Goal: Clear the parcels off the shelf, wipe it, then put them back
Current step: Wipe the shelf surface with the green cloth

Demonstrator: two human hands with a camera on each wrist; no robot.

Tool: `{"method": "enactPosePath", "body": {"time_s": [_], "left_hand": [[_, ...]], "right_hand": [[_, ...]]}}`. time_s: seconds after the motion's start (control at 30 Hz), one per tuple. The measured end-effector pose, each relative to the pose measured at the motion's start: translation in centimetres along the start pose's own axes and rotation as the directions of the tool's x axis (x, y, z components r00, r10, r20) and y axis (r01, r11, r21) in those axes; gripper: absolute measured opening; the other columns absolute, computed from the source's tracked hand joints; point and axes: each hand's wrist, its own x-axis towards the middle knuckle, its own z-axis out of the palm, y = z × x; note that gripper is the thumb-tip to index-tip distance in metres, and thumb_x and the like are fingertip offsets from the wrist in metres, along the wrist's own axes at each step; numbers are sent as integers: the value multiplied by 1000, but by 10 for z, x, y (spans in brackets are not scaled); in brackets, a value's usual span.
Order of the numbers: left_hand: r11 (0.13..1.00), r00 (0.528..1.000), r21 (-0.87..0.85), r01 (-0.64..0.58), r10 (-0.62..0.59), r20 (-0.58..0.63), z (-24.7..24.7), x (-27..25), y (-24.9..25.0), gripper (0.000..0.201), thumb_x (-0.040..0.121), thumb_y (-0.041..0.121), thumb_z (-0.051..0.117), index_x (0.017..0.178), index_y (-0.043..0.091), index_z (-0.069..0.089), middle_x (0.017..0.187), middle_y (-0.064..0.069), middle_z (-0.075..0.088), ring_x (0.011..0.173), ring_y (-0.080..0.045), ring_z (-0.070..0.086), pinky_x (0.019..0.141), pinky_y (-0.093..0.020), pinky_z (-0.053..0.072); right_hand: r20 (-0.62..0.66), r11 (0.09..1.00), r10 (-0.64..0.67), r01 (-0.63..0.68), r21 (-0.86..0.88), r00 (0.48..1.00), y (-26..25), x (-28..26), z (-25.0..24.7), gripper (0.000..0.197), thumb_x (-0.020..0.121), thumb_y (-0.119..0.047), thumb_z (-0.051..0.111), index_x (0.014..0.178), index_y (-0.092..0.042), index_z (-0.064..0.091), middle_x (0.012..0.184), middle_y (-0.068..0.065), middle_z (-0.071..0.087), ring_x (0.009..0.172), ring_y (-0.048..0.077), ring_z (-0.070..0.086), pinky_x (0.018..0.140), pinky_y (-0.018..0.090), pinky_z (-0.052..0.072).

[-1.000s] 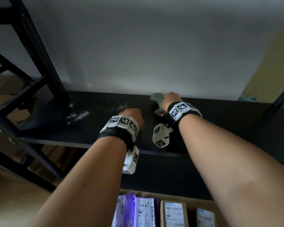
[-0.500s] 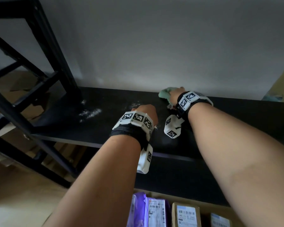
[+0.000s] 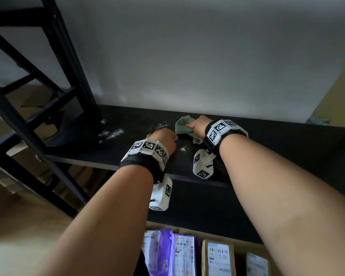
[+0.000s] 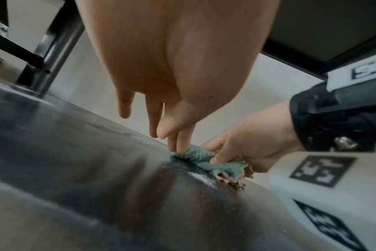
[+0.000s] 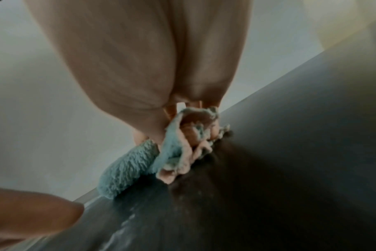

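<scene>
The black shelf [image 3: 277, 140] holds no parcels and carries white dust patches [image 3: 110, 134]. My right hand [image 3: 198, 125] grips a bunched green cloth [image 3: 182, 126] and presses it on the shelf near the back wall. In the right wrist view the fingers [image 5: 195, 134] curl into the cloth [image 5: 127, 171]. My left hand [image 3: 164, 137] rests just left of it. In the left wrist view its straight fingers [image 4: 178, 144] point down and touch the cloth's edge [image 4: 195, 155]. Several labelled parcels [image 3: 184, 253] stand on the level below.
A black upright post [image 3: 74, 62] and diagonal braces [image 3: 28, 124] of the rack stand at the left. The white wall [image 3: 207, 56] closes off the back of the shelf. A brown box [image 3: 218, 257] sits among the lower parcels. Something green [image 3: 317, 121] lies at the far right.
My right hand has drawn the cloth leftward and nearer, closing on my left hand. My head has shifted, so the view moved slightly.
</scene>
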Motion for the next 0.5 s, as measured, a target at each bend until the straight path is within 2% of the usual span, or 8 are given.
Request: {"method": "enactPosePath", "body": {"time_s": [0.07,0.1,0.13,0.17,0.2,0.27,0.4,0.5], "left_hand": [[1000,999,-9,-13,13,-32,1,-12,-4,43,97,16,42,137,29,51,141,-3,51,126,-25,51,109,-39,39],[1000,998,-9,-22,21,-51,2,-17,-7,44,96,15,43,136,30,52,140,-2,51,126,-26,51,108,-39,40],[1000,997,-7,-25,24,-66,2,-21,-9,43,96,15,44,135,31,53,140,-3,52,124,-26,52,107,-39,42],[1000,997,-4,-20,19,-79,3,-26,-11,42,95,15,46,133,30,55,138,-3,53,122,-26,54,105,-39,44],[1000,996,-4,-16,15,-91,4,-31,-13,40,94,15,48,131,28,57,136,-4,54,120,-26,55,103,-38,46],[1000,994,-7,-12,11,-107,6,-40,-18,39,93,13,49,130,23,59,134,-5,56,118,-27,57,99,-37,49],[1000,988,-11,-5,3,-152,10,-51,-28,35,87,12,55,121,17,64,124,-7,62,109,-27,61,91,-35,53],[999,991,-32,26,-30,-127,14,-54,-32,37,84,12,61,120,17,64,120,-7,62,105,-27,62,88,-34,54]], "right_hand": [[26,1000,-5,5,-6,1000,-1,-8,2,40,96,-23,52,133,-8,56,136,13,55,120,27,55,81,17,47],[32,1000,10,-10,10,999,-2,-12,3,41,95,-25,56,131,-7,58,131,15,59,108,27,60,72,16,48],[37,999,23,-25,32,999,-2,-15,4,42,93,-29,59,128,-5,60,126,16,62,98,27,62,71,20,50],[40,998,36,-37,42,999,-4,-23,5,44,90,-32,63,125,-3,62,121,16,65,95,27,64,77,27,51],[36,998,40,-41,44,999,-4,-29,7,46,89,-34,65,123,-3,63,118,15,67,99,27,65,85,32,51],[14,999,50,-50,15,999,-4,-37,9,46,87,-35,66,121,-3,64,117,14,67,107,27,64,94,34,49],[-58,994,107,-108,-28,993,-2,-48,-4,38,91,-29,62,124,-10,65,121,11,66,109,28,64,96,33,50],[-163,968,183,-207,-142,970,11,-53,-15,43,96,-21,51,136,-6,51,137,11,54,125,29,52,100,33,43]]}}
